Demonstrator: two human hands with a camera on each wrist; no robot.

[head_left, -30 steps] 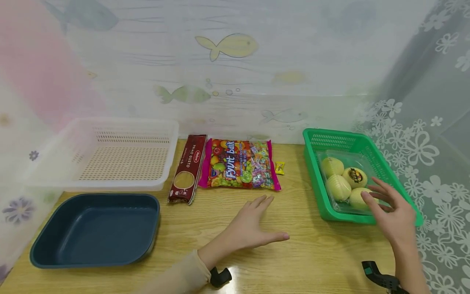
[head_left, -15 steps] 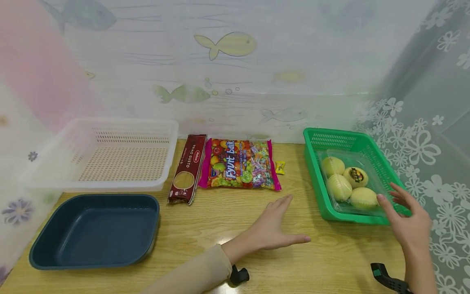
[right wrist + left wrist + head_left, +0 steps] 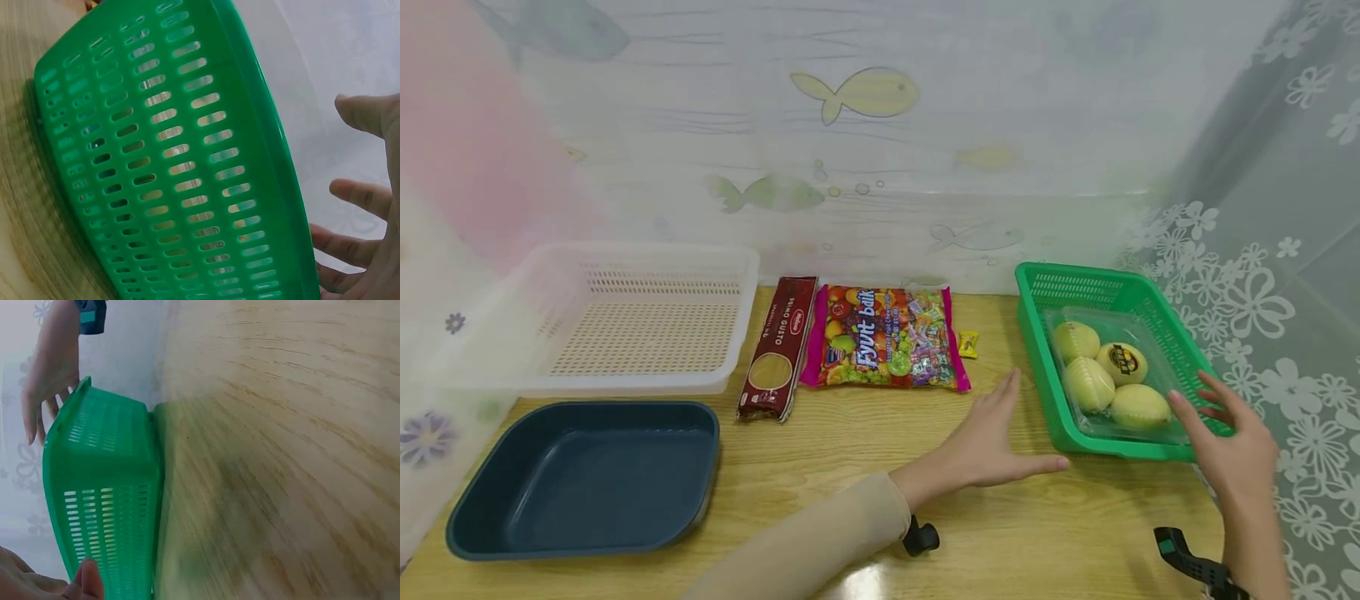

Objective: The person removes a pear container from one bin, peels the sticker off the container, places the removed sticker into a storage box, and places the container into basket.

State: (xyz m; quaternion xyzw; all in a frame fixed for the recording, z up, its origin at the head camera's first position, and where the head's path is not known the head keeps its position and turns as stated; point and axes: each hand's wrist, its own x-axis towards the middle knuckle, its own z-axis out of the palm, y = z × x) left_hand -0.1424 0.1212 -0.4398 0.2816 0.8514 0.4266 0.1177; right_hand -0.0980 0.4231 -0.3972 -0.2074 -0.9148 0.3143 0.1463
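A green slotted basket (image 3: pixel 1036 350) stands at the table's right and holds a clear pack of round yellow fruits (image 3: pixel 1108 375). My left hand (image 3: pixel 1015 433) lies open just above the table, fingers stretched toward the basket's left wall, a little short of it. My right hand (image 3: pixel 1213 417) is open at the basket's front right corner, fingers spread by the rim. The left wrist view shows the basket wall (image 3: pixel 100 487) close up, with the right hand (image 3: pixel 50 375) beyond it. In the right wrist view my right hand's fingers (image 3: pixel 362 200) hover beside the basket rim (image 3: pixel 262 125). Neither hand holds anything.
On the wooden table (image 3: pixel 850 450), from the left: a white slotted basket (image 3: pixel 625 317), a dark blue tray (image 3: pixel 587 475) in front of it, a spaghetti pack (image 3: pixel 778 346), a bag of fruit candies (image 3: pixel 883 337) and a small yellow sweet (image 3: pixel 968 343). A flowered curtain (image 3: pixel 1285 317) hangs right of the green basket.
My left hand has slid right across the table toward the green basket. My right hand has drawn back from over the fruit pack to the basket's front right corner.
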